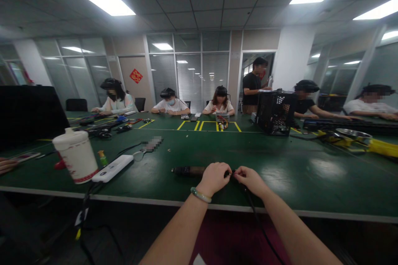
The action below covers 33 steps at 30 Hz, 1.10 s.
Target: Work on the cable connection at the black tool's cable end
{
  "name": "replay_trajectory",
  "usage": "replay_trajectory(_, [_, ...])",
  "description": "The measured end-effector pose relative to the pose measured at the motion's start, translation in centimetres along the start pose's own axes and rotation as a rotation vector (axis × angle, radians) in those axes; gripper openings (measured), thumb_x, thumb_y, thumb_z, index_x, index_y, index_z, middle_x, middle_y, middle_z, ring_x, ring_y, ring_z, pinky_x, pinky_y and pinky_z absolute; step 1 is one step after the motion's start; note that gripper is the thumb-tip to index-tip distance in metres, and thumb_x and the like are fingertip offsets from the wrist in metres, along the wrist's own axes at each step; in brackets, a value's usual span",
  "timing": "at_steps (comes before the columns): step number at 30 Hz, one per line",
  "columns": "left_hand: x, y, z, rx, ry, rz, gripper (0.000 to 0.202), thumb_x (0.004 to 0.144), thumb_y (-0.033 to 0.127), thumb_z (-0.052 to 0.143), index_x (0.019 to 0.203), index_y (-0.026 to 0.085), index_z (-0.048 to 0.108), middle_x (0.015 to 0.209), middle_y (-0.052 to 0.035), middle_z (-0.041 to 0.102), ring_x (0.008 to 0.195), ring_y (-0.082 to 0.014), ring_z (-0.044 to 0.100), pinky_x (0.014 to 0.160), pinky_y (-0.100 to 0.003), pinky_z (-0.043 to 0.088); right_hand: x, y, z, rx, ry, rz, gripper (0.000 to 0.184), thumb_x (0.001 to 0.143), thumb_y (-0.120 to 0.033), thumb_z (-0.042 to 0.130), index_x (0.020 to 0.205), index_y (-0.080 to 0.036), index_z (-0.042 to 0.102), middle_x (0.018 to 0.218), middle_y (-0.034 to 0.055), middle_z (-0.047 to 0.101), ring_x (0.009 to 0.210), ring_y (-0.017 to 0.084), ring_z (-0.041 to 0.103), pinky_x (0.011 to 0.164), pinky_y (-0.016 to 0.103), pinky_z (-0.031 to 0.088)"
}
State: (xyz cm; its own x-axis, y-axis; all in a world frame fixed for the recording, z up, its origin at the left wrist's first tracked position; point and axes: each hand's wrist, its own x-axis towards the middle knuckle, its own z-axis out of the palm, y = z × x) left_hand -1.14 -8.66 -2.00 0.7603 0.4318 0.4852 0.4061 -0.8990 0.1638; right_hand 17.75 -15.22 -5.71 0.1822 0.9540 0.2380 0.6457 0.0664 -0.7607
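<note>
A dark electric screwdriver [189, 171] lies sideways just above the green table, its bit end pointing left. My left hand [215, 177], with a bangle [200, 195] on the wrist, is closed around its rear end. Close beside it, my right hand [251, 179] pinches the end of a black cable [257, 220] at the back of the screwdriver. The cable hangs down over the table edge towards my lap. Both sets of fingertips nearly meet; whether the plug sits in the screwdriver cannot be made out between them.
On the left stand a white lidded cup [76, 155] and a white power strip [113, 168], with a small green bottle [102, 158] between. A black computer case [275, 112] is at the back right. Several people work across the table [298, 174]; a person's hand [8, 165] shows far left.
</note>
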Motion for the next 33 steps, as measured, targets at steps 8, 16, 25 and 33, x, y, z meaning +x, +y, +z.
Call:
replay_trajectory(8, [0.0,0.1,0.0,0.015,-0.021,-0.007,0.011,0.083,0.021,0.056,0.093,0.021,0.061,0.095,-0.0029,0.063,0.093,-0.0200,0.057,0.086,-0.033,0.043,0.2,-1.7,0.3,-0.200,0.006,0.025,0.021,0.080,-0.042,0.063,0.076,-0.021,0.066,0.064,-0.0002,0.064,0.060,0.015,0.057,0.056,0.024,0.036])
replay_trajectory(16, [0.2,0.5,-0.9,0.054,-0.083,-0.038,0.025,0.082,0.018,0.055,0.107,0.023,0.050,0.108,-0.0042,0.056,0.098,-0.0212,0.057,0.086,-0.034,0.044,1.6,-3.5,0.5,-0.427,-0.020,-0.092,0.003,0.081,-0.020,0.060,0.080,-0.018,0.061,0.087,0.0060,0.065,0.079,0.019,0.060,0.068,0.026,0.038])
replay_trajectory(25, [0.3,1.2,-1.4,0.006,0.066,0.088,0.040,0.078,0.016,0.058,0.116,0.022,0.049,0.124,-0.0055,0.053,0.127,-0.0238,0.040,0.116,-0.045,0.017,2.8,-1.6,-0.4,-0.500,0.035,-0.043,0.009,0.089,-0.024,0.051,0.084,-0.019,0.057,0.092,0.0084,0.064,0.087,0.021,0.060,0.075,0.028,0.038])
replay_trajectory(33, [-0.2,0.4,-0.4,-0.015,0.022,0.094,0.055,0.083,0.030,0.059,0.134,0.025,0.037,0.146,-0.0042,0.036,0.139,-0.0217,0.024,0.118,-0.043,0.015,-1.4,6.7,-13.6,-0.603,0.203,0.364,0.019,0.085,-0.033,0.054,0.073,-0.019,0.059,0.083,0.0136,0.066,0.075,0.026,0.064,0.063,0.034,0.040])
